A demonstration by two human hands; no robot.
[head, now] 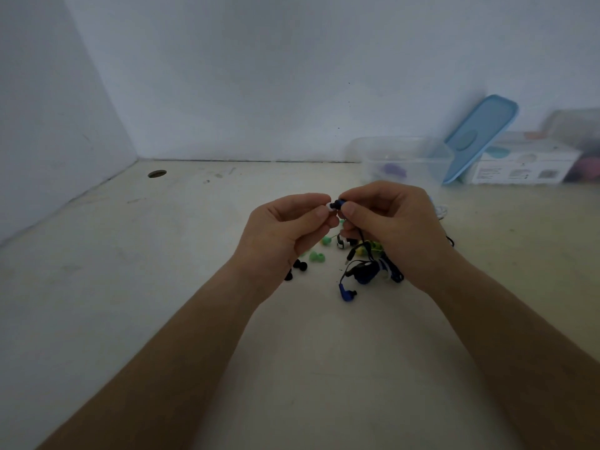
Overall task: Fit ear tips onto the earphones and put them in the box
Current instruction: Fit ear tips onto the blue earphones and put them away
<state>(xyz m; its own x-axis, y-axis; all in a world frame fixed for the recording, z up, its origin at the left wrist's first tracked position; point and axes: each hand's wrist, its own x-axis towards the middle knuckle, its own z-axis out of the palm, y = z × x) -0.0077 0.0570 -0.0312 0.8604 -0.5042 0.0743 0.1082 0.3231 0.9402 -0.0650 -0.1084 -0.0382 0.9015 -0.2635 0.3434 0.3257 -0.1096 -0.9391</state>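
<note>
My left hand (285,227) pinches a small white ear tip (330,207) between thumb and forefinger. My right hand (389,228) holds a dark blue earbud (339,203) by its body, nozzle against the white tip. Its cable hangs down to a tangle of blue and black earphones (367,271) on the table below my hands. Another blue earbud (346,292) lies at the near end of the tangle. Loose green ear tips (316,255) and black ear tips (300,265) lie under my left hand. A clear plastic box (402,157) stands open behind my right hand.
A light blue lid (480,134) leans against the wall beside the clear box. A white cardboard package (522,165) and another clear container (581,141) stand at the far right. A round hole (157,173) sits in the table (130,287) near the left corner.
</note>
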